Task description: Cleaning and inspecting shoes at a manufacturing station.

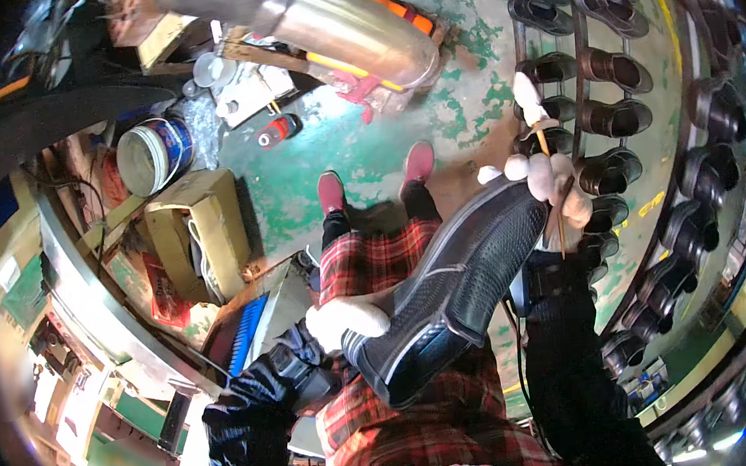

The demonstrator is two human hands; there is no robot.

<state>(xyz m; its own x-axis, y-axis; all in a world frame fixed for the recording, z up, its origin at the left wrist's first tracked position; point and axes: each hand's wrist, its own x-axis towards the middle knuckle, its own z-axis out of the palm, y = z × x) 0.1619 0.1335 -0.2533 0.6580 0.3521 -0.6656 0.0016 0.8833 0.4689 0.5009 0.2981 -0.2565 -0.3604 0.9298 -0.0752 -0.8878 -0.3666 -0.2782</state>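
Note:
A black shoe (460, 270) with a textured upper lies slantwise in front of my apron, its toe up to the right. My left hand (345, 322), in a white glove, is closed on the shoe's heel end. At the toe is my right hand (560, 192), with white coverings on its fingertips. Its fingers are closed around a thin wooden stick (561, 232) with a white, padded-looking tip (527, 95). Some of these fingertips lie along the toe's edge; whether they press on the shoe I cannot tell.
Racks of dark shoes (616, 118) curve along the right. A cardboard box (201, 239) and a bucket (153, 155) stand at the left. Ahead are a large metal cylinder (364, 34) and a red-and-black bottle (280, 130) on the worn green floor (297, 173).

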